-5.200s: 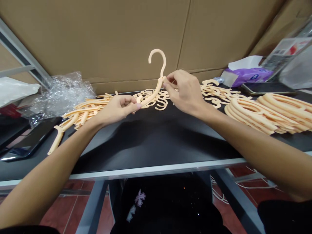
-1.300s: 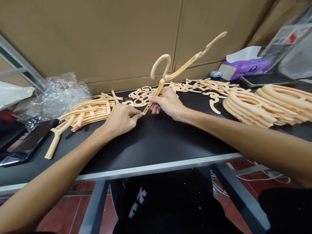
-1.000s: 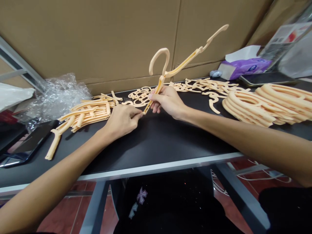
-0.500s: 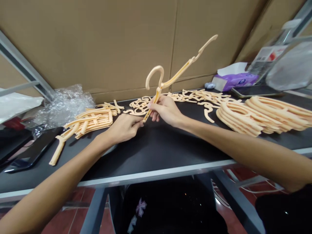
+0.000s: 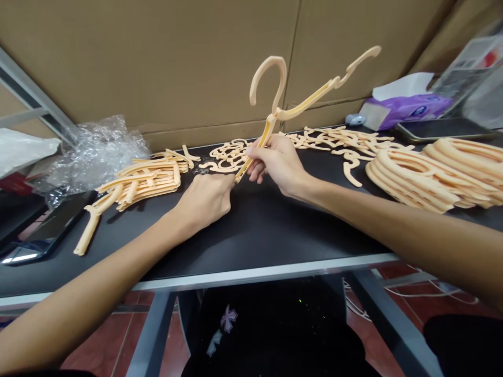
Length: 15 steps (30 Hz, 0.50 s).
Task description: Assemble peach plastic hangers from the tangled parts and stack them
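My right hand (image 5: 280, 162) grips a peach-coloured plastic clothes hanger (image 5: 271, 124) by its near arm, thumb on top. The hanger is tilted: its hook points up and its far arm, with a wavy end piece, rises to the right. My left hand (image 5: 210, 199) is closed at the lower end of the near arm, touching it. Its fingertips are hidden, so whether a small part is also in them I cannot tell. Behind the hands lie loose curved end pieces (image 5: 348, 140) in the same colour.
On the left are a pile of hanger parts (image 5: 151, 180), crumpled clear plastic (image 5: 98, 146) and a dark phone-like slab (image 5: 51, 230). Stacked hangers (image 5: 408, 180) lie on the right, near a purple tissue pack (image 5: 412, 110) and a phone (image 5: 444, 128). Cardboard (image 5: 165, 68) stands behind.
The hanger's hook and far arm now appear higher and further right. The left hand has turned, its knuckles now up against the hanger's lower end. The view has shifted slightly.
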Motion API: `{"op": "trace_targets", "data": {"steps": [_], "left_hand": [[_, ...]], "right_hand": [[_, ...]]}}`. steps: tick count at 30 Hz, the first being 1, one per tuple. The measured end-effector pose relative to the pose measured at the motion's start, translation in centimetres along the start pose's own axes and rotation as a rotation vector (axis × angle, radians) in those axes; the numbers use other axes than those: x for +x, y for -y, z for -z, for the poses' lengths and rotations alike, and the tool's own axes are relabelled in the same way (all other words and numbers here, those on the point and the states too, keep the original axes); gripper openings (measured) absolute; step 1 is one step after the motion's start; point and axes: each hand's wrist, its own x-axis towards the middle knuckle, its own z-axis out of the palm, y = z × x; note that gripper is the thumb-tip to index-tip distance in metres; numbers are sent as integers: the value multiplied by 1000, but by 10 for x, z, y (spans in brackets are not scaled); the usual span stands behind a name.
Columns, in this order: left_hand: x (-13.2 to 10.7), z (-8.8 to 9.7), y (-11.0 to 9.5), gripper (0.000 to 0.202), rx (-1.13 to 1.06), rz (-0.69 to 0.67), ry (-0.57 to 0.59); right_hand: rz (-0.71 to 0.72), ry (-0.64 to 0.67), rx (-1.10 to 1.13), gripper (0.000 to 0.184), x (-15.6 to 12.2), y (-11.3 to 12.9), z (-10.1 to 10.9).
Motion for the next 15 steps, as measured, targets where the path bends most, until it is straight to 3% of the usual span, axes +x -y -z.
{"op": "trace_targets", "data": {"steps": [15], "left_hand": [[1,14,-18,31,306,69,177]], "right_hand": [[-88,-90,116,15,-2,13,-4]]}}
